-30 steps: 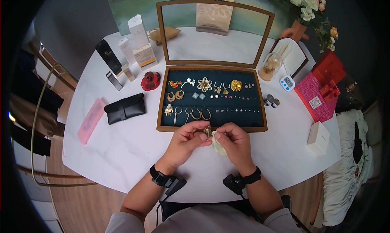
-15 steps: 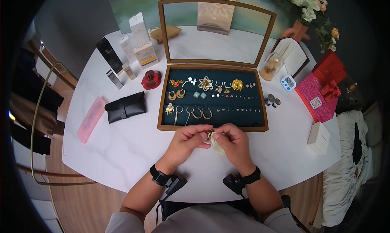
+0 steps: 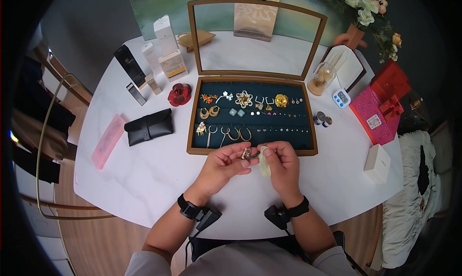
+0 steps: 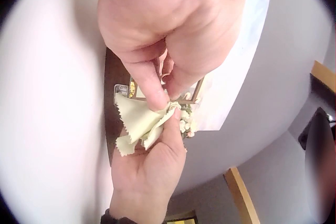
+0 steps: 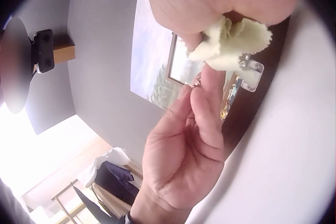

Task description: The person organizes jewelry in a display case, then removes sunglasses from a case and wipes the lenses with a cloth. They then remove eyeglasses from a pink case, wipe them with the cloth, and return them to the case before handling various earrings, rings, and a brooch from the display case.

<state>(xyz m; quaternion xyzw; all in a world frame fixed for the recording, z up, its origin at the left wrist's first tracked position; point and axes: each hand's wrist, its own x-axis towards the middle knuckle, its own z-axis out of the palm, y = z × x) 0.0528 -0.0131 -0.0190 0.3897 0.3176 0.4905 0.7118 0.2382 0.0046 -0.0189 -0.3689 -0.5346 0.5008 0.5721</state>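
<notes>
My left hand [image 3: 216,169] pinches a small gold-toned piece of jewelry [image 3: 246,154] between thumb and fingers, just in front of the jewelry box [image 3: 191,131]. Thumb and fingers hide much of it, so I cannot tell its exact kind. A pale yellow cloth [image 3: 264,165] with zigzag edges hangs from the pinch of my right hand [image 3: 286,166], right beside the piece. In the left wrist view the cloth [image 4: 137,119] is bunched at the fingertips. Earrings and brooches, among them a flower brooch [image 3: 243,99], sit in rows on the box's dark green lining.
The box's glass lid [image 3: 191,40] stands raised. Left of the box are a red flower ornament [image 3: 179,94], a black pouch [image 3: 149,127], a pink case [image 3: 108,142] and several small cartons [image 3: 173,65]. To the right are a timer [image 3: 341,98] and a white box [image 3: 377,164].
The right hand with the cloth has drawn slightly right and forward, away from the piece. More of the piece shows between the hands; the left hand stays nearly in place.
</notes>
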